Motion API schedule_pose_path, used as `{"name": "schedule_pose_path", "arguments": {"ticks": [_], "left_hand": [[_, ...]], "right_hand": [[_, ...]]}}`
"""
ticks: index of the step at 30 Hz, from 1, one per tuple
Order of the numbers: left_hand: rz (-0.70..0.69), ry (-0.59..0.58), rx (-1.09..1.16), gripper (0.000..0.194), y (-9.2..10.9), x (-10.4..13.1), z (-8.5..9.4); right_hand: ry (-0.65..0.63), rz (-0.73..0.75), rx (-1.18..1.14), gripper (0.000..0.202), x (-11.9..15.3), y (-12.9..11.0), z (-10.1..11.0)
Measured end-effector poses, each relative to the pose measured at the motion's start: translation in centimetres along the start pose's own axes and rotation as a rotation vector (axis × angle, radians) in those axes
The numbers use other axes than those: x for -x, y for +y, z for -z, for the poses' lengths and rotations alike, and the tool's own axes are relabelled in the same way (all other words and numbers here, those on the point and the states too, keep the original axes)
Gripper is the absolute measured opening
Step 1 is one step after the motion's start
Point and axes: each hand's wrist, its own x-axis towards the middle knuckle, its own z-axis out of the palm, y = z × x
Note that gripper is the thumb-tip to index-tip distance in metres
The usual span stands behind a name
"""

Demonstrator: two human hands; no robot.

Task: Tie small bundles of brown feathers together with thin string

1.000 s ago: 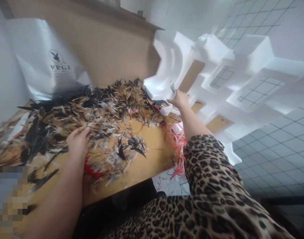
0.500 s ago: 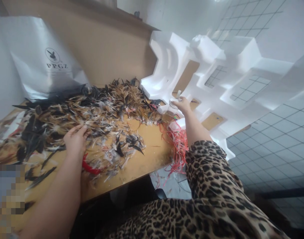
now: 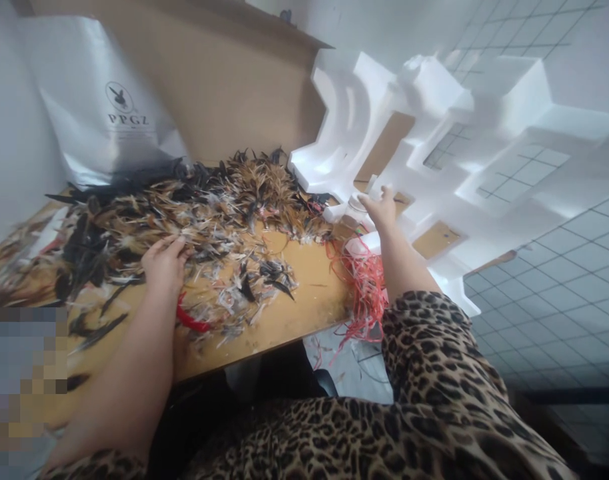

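At the edge of a loose heap of brown, black and white feathers (image 3: pixel 209 230), my left hand (image 3: pixel 165 263) has its fingertips drawn together. What they pinch is too small to make out. A curved red piece (image 3: pixel 193 324) lies on the table beside my left wrist. Out to the right, my right hand (image 3: pixel 382 210) has thumb and fingers apart, close by a small white round container (image 3: pixel 355 204). Below that forearm a tangle of red and pale strings (image 3: pixel 365 280) hangs over the table edge.
White moulded foam (image 3: pixel 414 160) with cut-out holes leans behind my right hand. A silver-white bag (image 3: pixel 114 100) printed PPGZ stands at the back left, against a brown board (image 3: pixel 234 87). The yellow-brown table (image 3: pixel 309 293) ends at a front edge near my body.
My right hand's fingers have spread and come away from the white container. My left hand keeps its place at the feathers. The whole view has shifted slightly.
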Motion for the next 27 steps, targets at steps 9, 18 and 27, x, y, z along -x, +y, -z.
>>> {"name": "schedule_pose_path", "arguments": {"ticks": [9,18,27], "left_hand": [[0.037,-0.018,0.061,0.023,-0.1,-0.8,0.4],[0.055,-0.083,0.003,0.024,0.4,0.2,-0.1],[0.034,-0.166,-0.157,0.025,-0.3,0.7,-0.1]], "right_hand": [[-0.035,0.319,-0.321,0.049,8.0,-13.0,1.0],[-0.6,0.354,-0.941,0.014,18.3,-24.8,-7.9],[-0.625,0.498,-0.943,0.039,19.0,-26.2,-11.2]]}}
